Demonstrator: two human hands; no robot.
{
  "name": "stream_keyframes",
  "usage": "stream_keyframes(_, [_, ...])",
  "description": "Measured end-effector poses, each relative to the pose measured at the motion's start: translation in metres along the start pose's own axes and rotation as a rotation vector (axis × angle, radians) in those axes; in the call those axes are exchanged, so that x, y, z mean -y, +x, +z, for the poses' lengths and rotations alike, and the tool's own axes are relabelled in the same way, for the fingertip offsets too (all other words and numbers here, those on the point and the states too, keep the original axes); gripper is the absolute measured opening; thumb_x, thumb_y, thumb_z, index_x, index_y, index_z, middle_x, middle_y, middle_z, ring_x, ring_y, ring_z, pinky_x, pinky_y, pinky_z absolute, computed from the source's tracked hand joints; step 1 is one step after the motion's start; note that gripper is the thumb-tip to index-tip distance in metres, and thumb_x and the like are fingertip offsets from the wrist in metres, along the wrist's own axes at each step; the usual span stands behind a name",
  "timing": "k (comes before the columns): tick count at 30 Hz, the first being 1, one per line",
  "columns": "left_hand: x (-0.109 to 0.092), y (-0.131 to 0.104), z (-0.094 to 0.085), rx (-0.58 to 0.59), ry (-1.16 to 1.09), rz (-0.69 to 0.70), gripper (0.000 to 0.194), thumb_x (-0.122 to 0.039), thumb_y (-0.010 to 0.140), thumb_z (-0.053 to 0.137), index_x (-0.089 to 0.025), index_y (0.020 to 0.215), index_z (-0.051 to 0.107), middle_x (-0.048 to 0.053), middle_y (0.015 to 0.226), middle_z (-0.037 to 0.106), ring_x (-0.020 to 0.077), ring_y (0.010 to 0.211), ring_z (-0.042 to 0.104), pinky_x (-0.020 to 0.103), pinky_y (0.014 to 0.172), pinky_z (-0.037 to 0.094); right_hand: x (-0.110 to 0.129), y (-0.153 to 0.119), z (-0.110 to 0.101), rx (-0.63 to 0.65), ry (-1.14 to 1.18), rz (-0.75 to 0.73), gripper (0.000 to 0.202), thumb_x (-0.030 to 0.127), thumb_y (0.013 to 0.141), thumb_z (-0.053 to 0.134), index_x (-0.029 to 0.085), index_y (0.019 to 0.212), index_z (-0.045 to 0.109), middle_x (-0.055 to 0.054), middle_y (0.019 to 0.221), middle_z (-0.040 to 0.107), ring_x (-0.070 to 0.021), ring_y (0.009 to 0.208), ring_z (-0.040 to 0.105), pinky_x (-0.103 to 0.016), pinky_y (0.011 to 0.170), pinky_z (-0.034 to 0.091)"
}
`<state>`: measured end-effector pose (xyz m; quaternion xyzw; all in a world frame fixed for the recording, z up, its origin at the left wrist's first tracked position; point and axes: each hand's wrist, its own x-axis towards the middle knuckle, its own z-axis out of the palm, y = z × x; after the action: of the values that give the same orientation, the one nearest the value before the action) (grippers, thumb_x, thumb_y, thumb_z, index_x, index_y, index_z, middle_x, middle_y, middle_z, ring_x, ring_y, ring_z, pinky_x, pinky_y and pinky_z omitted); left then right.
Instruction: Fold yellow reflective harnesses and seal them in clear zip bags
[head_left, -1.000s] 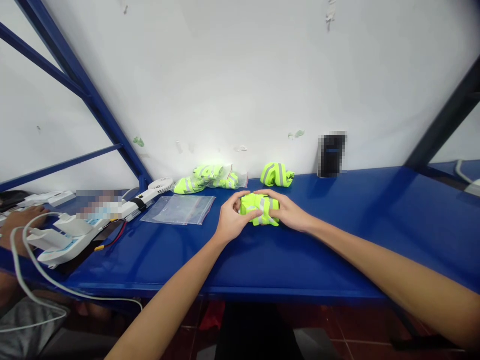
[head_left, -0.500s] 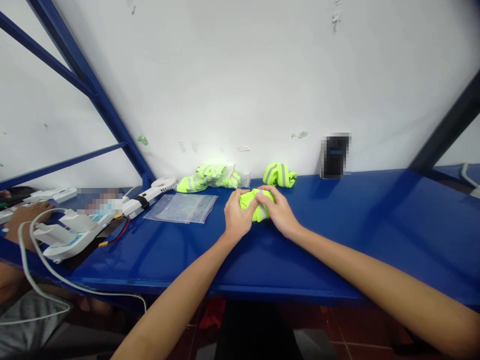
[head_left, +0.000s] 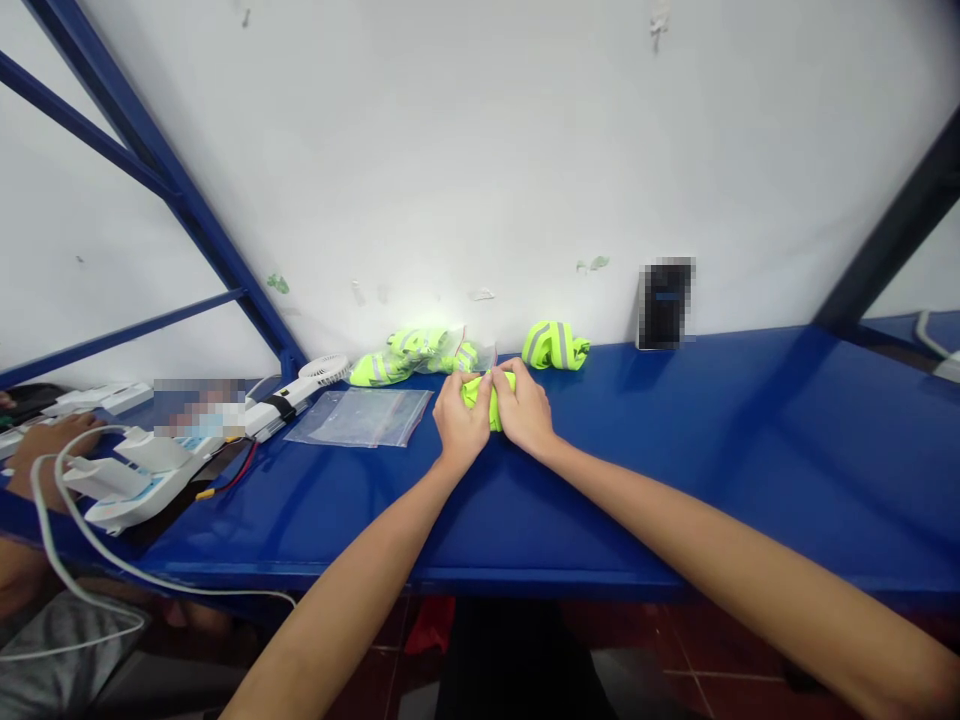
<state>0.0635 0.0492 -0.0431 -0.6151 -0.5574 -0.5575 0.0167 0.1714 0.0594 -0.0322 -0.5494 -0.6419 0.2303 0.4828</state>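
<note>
A bundle of neon-yellow fabric (head_left: 492, 408) is squeezed between my two hands, just above the blue table or resting on it; I cannot tell which. My left hand (head_left: 459, 415) wraps its left side, thumb on top. My right hand (head_left: 526, 408) closes round the right side, its thumb beside the left one. Much of the bundle is hidden by the fingers. Behind my hands, a rolled neon-yellow bundle with grey reflective stripes (head_left: 555, 346) lies against the wall. To its left are several similar bundles in clear bags (head_left: 412, 350). Flat clear zip bags (head_left: 360, 417) lie left of my left hand.
On the left of the blue table (head_left: 637, 520) are a white handheld fan (head_left: 324, 371) and a power strip (head_left: 142, 490) with plugs and cables. Another person's hand (head_left: 56, 440) is at the far left. A dark boxy object (head_left: 664, 305), blurred, leans on the wall.
My hands have drawn closer together, the right one moving left, pressing the yellow fabric into a narrower bundle. Its grey stripe no longer shows. The view has shifted slightly.
</note>
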Motion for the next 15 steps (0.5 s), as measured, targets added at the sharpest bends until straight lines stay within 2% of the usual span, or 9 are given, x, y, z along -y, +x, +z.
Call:
stream_keyframes(4, [-0.005,-0.001,-0.001,-0.048,0.027,0.031,0.024,-0.041,0.09,0.051,-0.019,0.083,0.06,0.003,0.082,0.063,0.0171,0.078,0.059,0.026,0.073,0.041,0.001,0.004,0.002,-0.029,0.014,-0.013,0.037,0.053,0.091,0.042,0.029,0.1,0.068,-0.004,0.096,0.073,-0.0253,0.091,0.065,-0.034,0.079,0.046])
stream_keyframes(8, [-0.006,-0.003,0.002,-0.044,-0.032,0.009,0.028,-0.039,0.093,0.047,-0.019,0.076,0.057,0.001,0.072,0.059,0.0142,0.068,0.055,0.024,0.065,0.038,-0.001,0.009,0.001,-0.083,0.05,-0.043,0.035,0.053,0.085,0.051,0.025,0.088,0.072,-0.004,0.087,0.074,-0.0223,0.082,0.065,-0.03,0.075,0.046])
stream_keyframes(12, [0.004,0.001,-0.001,0.068,-0.113,0.004,0.038,-0.039,0.097,0.033,-0.019,0.076,0.058,0.001,0.07,0.061,0.0141,0.063,0.055,0.025,0.062,0.039,-0.005,0.014,-0.003,-0.084,0.027,-0.087,0.032,0.05,0.081,0.057,0.022,0.079,0.071,-0.003,0.079,0.073,-0.0212,0.076,0.064,-0.028,0.071,0.044])
stream_keyframes(14, [0.011,0.009,-0.011,0.151,0.001,0.069,0.044,-0.037,0.098,0.027,-0.019,0.078,0.061,0.004,0.073,0.064,0.0171,0.069,0.059,0.028,0.069,0.042,-0.01,0.018,-0.008,-0.051,0.022,-0.129,0.033,0.05,0.08,0.057,0.02,0.075,0.071,-0.003,0.075,0.071,-0.0202,0.073,0.063,-0.028,0.069,0.042])
stream_keyframes(15, [0.016,0.015,-0.017,0.178,0.132,0.114,0.042,-0.038,0.097,0.029,-0.019,0.078,0.062,0.006,0.076,0.066,0.0199,0.076,0.06,0.031,0.075,0.043,-0.013,0.021,-0.011,-0.04,0.016,-0.145,0.033,0.049,0.08,0.057,0.02,0.074,0.071,-0.002,0.074,0.071,-0.0199,0.072,0.063,-0.027,0.068,0.041])
